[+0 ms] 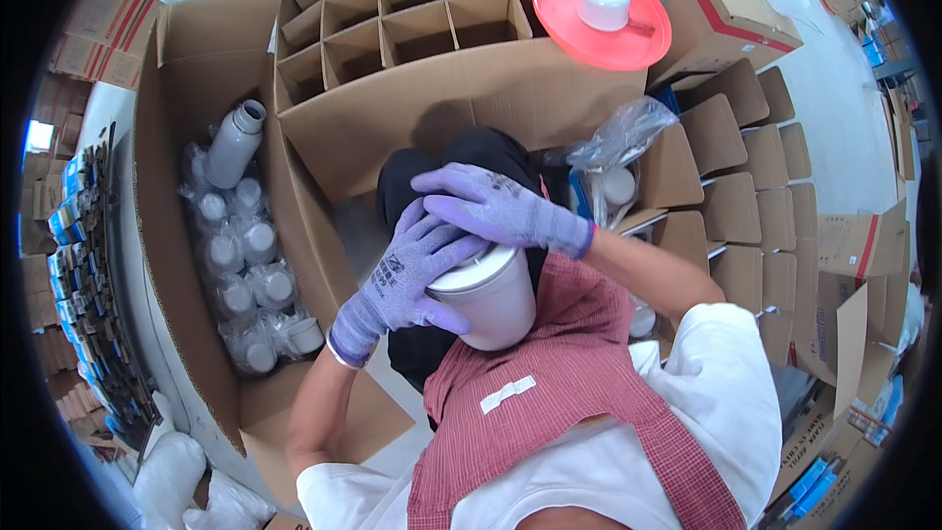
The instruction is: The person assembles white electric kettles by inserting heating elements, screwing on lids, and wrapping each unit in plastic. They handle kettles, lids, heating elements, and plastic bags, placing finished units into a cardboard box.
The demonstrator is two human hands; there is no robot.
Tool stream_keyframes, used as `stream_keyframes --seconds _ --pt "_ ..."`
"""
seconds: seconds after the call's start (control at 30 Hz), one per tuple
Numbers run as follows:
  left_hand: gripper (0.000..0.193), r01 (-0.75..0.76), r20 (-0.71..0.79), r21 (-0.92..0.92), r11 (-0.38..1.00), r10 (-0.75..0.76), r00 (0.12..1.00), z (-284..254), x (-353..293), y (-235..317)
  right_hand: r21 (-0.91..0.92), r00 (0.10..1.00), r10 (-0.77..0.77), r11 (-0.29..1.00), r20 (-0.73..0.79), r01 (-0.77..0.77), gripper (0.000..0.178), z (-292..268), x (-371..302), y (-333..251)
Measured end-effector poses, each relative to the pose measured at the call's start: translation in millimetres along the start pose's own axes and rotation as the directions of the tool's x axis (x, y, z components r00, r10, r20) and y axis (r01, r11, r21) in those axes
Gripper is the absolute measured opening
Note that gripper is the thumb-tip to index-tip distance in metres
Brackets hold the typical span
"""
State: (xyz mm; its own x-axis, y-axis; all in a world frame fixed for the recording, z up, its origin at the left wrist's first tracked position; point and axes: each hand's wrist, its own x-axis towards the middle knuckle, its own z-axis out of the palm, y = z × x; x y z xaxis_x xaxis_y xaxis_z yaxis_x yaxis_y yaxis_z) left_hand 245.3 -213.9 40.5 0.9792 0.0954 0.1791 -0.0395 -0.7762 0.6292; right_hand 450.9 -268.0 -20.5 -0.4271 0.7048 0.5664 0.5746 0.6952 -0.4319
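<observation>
A pale grey, round flask [494,311] with a white top [475,273] is held against my lap and apron. My left hand [417,270] wraps its near-left side, thumb low on the body and fingers across the top. From the far right, my right hand [500,201] closes over the top edge, its fingers overlapping those of the left hand. Both hands wear lavender work gloves. Much of the top is hidden beneath them.
Left, a long carton [221,373] holds an uncapped grey flask [236,144] and several plastic-wrapped ones. Ahead stands a divided carton [412,74], with a red tray [559,25] bearing a white cup [602,3] on its corner. Cardboard dividers [731,206] and a bagged flask [618,185] lie right.
</observation>
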Motion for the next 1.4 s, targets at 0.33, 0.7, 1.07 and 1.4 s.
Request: stream_keyframes --seconds 0.33,0.7,1.07,1.4 --pt "0.053 0.070 -0.342 -0.880 0.470 -0.728 0.594 107.8 -23.8 5.1 0.179 0.860 0.389 0.869 0.330 -0.461 0.076 -110.6 -29.7 -71.7" --pt "0.029 0.535 0.230 -0.816 0.220 -0.725 0.649 107.5 -30.3 9.4 0.470 0.552 0.818 0.556 -0.161 -0.685 0.033 -69.9 -96.7 -119.4" --pt "0.032 0.524 0.115 -0.784 0.333 -0.751 0.650 105.6 -23.7 35.8 0.540 0.445 0.887 0.317 0.122 -0.780 0.049 -73.4 -118.9 -113.1" --pt "0.030 0.551 0.067 -0.659 0.512 -0.690 0.721 112.7 -31.0 25.5 0.479 0.640 0.729 0.483 0.244 -0.733 0.102 -99.2 -123.8 -131.7"
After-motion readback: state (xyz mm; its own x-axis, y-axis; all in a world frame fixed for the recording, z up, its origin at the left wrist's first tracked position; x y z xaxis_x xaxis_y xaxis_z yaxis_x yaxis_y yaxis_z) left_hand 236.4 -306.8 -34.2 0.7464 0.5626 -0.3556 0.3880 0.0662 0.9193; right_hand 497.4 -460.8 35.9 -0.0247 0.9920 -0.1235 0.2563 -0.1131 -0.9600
